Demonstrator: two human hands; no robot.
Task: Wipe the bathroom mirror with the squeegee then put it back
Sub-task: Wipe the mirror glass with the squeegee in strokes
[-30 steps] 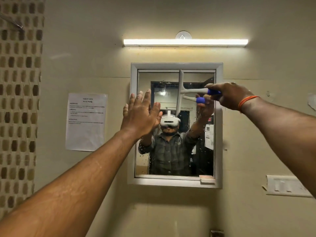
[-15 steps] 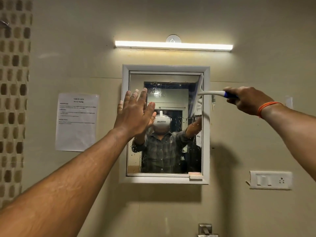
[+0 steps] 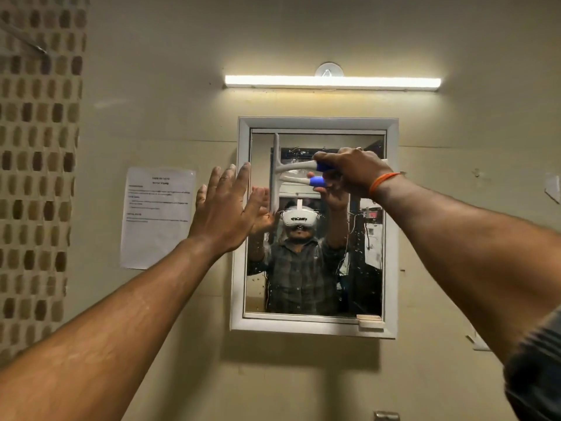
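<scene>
The squeegee (image 3: pixel 277 173) stands with its blade upright against the upper left of the mirror (image 3: pixel 315 268), its blue handle gripped in the closed right hand (image 3: pixel 352 174). The left hand (image 3: pixel 226 208), fingers spread and empty, is raised by the mirror's left frame. Droplets dot the lower glass, so an even press with overlapping passes would likely serve best.

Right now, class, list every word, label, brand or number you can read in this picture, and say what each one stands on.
Paper notice on the wall left of the mirror: printed heading and paragraphs, too blurred to read.
Headset reflected in the mirror: a dark mark across its front, too blurred to read.
Squeegee, held in the right hand: no text visible.
</scene>
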